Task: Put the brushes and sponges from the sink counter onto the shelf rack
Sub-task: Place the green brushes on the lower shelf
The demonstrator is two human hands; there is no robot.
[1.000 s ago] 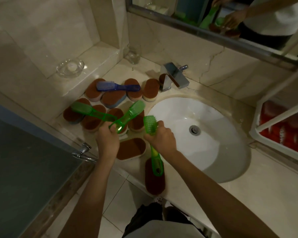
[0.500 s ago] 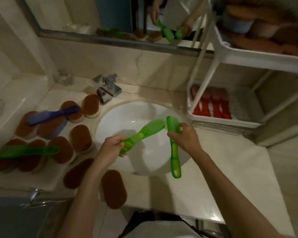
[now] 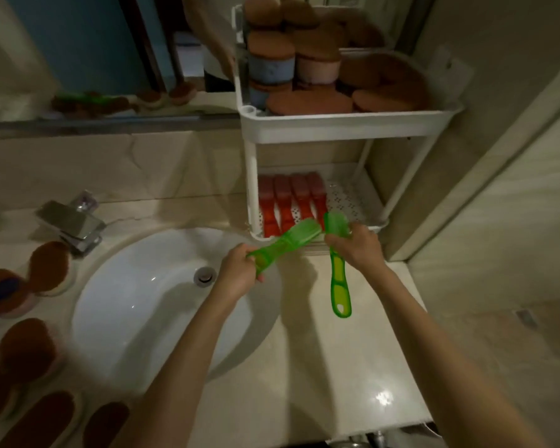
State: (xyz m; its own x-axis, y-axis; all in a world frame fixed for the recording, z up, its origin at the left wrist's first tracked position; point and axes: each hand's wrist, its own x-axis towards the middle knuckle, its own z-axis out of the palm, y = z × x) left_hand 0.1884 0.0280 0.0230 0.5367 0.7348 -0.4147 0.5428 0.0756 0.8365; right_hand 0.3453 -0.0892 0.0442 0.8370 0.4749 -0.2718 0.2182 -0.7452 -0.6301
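Head view: both hands hold green brushes at rack edge.

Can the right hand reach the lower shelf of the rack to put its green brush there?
Probably yes: the right hand with its green brush is just before the lower shelf, whose right part lies bare.

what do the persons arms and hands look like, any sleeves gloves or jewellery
Both forearms are bare all the way to the bottom of the picture, with no sleeves showing. The left hand and right hand have no gloves. No rings, watch or bracelet show on the wrists or fingers, though the picture is a little blurred. No markings are visible.
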